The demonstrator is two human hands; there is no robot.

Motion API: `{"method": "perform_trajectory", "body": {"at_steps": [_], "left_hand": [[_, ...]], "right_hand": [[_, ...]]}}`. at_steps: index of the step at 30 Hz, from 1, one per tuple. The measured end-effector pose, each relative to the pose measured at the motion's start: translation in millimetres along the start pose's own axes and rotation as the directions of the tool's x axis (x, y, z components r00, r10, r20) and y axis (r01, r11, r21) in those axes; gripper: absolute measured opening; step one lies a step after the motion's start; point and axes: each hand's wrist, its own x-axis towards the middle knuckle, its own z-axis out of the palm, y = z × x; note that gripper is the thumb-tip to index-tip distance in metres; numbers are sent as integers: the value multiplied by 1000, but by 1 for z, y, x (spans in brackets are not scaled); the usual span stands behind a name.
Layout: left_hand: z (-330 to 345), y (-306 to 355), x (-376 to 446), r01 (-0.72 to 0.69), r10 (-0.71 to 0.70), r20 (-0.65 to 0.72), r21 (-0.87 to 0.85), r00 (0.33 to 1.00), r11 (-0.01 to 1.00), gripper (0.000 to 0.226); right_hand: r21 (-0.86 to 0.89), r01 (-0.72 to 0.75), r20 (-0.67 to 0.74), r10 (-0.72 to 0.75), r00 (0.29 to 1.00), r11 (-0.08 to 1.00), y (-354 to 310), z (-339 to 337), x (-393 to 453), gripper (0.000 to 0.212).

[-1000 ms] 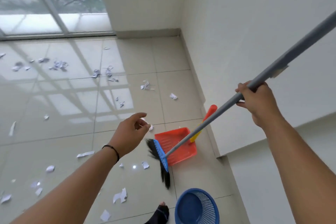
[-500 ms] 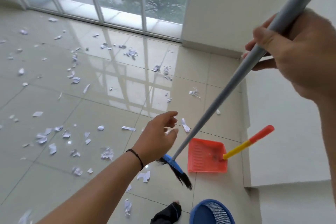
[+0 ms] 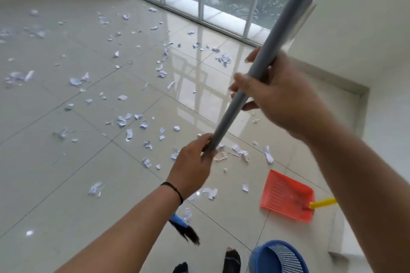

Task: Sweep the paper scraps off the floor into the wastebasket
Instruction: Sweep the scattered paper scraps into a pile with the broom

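We hold the broom (image 3: 261, 68) with both hands (image 3: 286, 97) (image 3: 193, 166), fingers wrapped tight, above the scraps (image 3: 133, 117).

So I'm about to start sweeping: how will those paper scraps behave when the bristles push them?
The paper scraps look small, thin and crumpled, so they are probably very light and may scatter rather than slide together. The tiled floor is glossy, so they should glide easily. The broom bristles look soft and splayed, so gentle short strokes likely work best.
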Motion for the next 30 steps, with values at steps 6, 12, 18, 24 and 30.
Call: {"method": "perform_trajectory", "body": {"at_steps": [6,12,18,24,30], "left_hand": [[-9,-47,-40,132,-132,0,68,991,989,25],[21,-68,-55,268,-268,-15,84,963,960,18],[63,-74,-48,335,-333,-36,141,942,932,17],[86,-58,-16,320,-311,-80,149,947,936,17],[89,-24,23,261,-237,-147,166,960,951,23]], "right_hand": [[-24,-99,248,101,964,995,9,35,-3,14],[-140,-101,407,150,901,985,43,55,-14,18],[-229,-146,394,228,891,962,77,36,-20,9],[-247,-63,431,168,887,967,82,3,-10,8],[-234,79,440,33,898,969,72,-26,-8,9]]}}
